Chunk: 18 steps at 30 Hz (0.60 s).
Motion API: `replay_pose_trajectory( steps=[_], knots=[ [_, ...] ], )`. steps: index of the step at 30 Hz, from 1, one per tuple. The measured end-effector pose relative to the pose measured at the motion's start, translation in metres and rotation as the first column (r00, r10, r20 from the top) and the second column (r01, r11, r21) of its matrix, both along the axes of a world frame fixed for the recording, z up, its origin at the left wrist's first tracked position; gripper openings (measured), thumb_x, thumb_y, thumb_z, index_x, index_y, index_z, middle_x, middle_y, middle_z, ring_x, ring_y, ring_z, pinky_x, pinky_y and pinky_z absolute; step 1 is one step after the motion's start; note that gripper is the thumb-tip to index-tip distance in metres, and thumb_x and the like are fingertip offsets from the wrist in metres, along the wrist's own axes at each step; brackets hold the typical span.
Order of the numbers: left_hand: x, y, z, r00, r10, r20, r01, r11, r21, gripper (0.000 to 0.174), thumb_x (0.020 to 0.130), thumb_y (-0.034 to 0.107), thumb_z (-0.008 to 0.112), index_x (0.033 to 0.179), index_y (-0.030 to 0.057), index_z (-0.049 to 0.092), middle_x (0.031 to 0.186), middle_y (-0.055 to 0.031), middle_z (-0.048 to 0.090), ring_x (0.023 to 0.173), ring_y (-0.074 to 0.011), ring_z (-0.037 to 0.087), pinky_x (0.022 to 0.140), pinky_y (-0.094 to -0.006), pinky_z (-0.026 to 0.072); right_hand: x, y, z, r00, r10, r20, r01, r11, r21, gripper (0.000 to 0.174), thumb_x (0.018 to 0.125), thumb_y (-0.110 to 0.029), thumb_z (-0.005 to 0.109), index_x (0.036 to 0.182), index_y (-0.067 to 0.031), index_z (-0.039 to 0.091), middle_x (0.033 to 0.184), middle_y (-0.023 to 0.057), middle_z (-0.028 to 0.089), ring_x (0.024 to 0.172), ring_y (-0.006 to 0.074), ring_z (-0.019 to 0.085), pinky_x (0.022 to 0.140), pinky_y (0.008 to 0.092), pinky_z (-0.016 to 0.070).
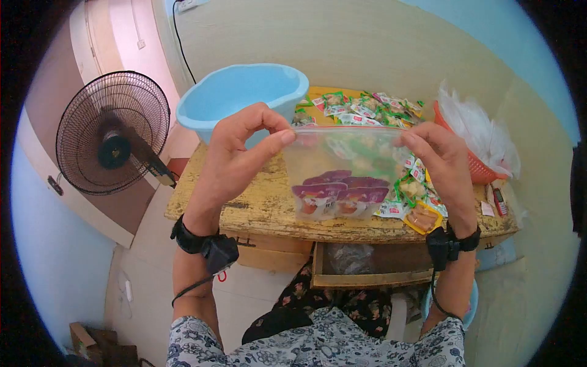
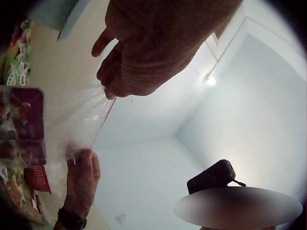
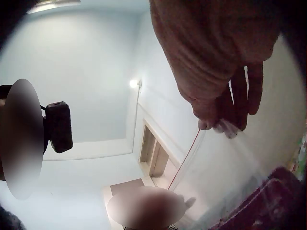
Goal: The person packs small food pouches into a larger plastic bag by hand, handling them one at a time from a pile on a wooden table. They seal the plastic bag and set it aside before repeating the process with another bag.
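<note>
You're pinching the clear zip bag [image 1: 342,174], purple snack packets [image 1: 342,189] inside, by its top corners with left hand [image 1: 235,156] and right hand [image 1: 443,165] over the worktop [image 1: 257,208]; sealing seems in hand, calling for fingers [image 1: 282,136] pressed along the strip.

Bright, even daylight fills the head view; its fisheye edges curve into black. In the wrist views a small glowing ceiling bulb [image 2: 210,81] flares, and the left hand [image 2: 153,43] and right hand [image 3: 216,52] loom dim and blurred.
</note>
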<state>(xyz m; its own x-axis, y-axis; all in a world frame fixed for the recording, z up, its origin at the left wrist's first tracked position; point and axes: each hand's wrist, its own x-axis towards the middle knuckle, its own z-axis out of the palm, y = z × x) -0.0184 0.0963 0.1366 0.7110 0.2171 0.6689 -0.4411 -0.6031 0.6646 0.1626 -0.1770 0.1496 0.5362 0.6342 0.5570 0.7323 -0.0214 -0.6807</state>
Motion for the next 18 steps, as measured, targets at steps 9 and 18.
replay_pose_trajectory(
  steps=[9,18],
  knots=[
    [0.01,-0.001,-0.007,0.997,-0.013,0.075,0.016,0.999,-0.038,0.012,0.094,0.011,0.07,0.093,-0.0001,0.064,0.088,-0.0012,0.065,0.085,-0.0096,0.059,0.079,-0.0265,0.0471,-0.01,0.008,-0.019,0.997,0.015,-0.071,0.004,0.965,0.262,0.017,0.101,-0.015,0.063,0.1,0.0003,0.069,0.097,0.0027,0.069,0.09,0.0086,0.061,0.08,0.0234,0.0473],
    [0.006,-0.032,-0.015,0.998,0.034,-0.057,-0.042,0.989,-0.145,0.014,0.106,0.014,0.054,0.113,0.0018,0.056,0.108,-0.0054,0.064,0.095,-0.012,0.066,0.084,-0.0258,0.0529,-0.02,0.016,-0.035,0.992,-0.086,-0.093,0.106,0.965,0.241,0.016,0.107,-0.014,0.051,0.099,-0.0018,0.056,0.091,0.0043,0.063,0.084,0.0109,0.067,0.071,0.0245,0.0526]
  ],
)
